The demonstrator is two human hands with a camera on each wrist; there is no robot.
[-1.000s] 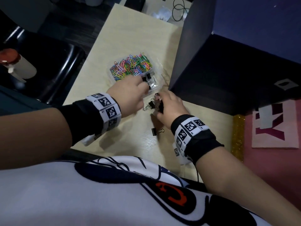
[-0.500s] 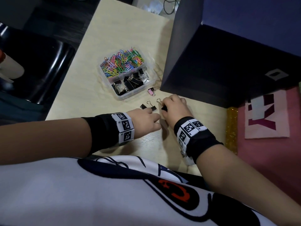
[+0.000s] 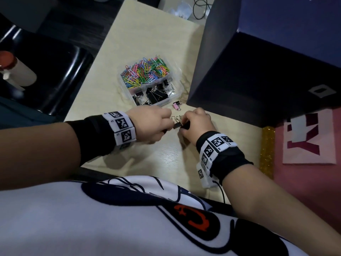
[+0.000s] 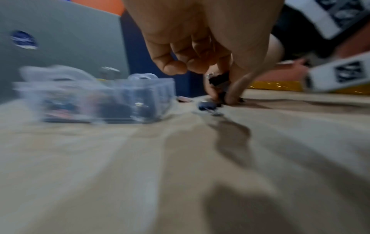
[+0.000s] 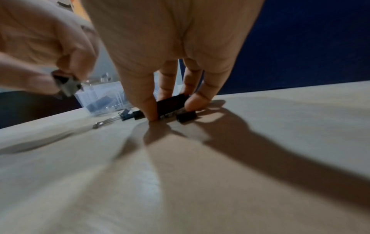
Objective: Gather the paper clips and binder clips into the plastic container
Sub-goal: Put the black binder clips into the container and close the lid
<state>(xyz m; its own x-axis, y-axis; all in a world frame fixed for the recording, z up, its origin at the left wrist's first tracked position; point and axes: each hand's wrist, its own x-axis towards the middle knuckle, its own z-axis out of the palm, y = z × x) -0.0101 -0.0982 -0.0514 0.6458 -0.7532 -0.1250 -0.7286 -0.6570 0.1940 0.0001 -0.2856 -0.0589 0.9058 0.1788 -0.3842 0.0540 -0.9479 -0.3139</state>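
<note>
Between thumb and fingertips of the right hand (image 5: 176, 39), down on the pale tabletop (image 5: 200, 182), sits a black binder clip (image 5: 170, 103), and those fingers are clamped right onto its two ends. Just beside the right thumb tip another small black clip (image 5: 138, 115) lies flat, with one more (image 5: 187, 118) under the fingertips on the other side, both touching the wood.

Over to the left hand (image 3: 149, 124): fingers curled in tight, pinching a dark clip with silver wire handles (image 5: 67, 84), lifted clear of the table in the right wrist view. From the head camera the two sets of fingertips are almost meeting, silver handles (image 3: 175, 119) showing in the gap between them.

Beyond the knuckles of both hands stands the clear plastic container (image 3: 166, 103), lid off. Coloured paper clips (image 3: 145, 71) fill its far compartment, black binder clips (image 3: 153, 94) the near one. Just beyond the right fingertips, beside the container's near corner, a pink binder clip (image 3: 176, 105) waits on the table. A dark blue box (image 3: 249, 71) stands close on the right hand's far side.
</note>
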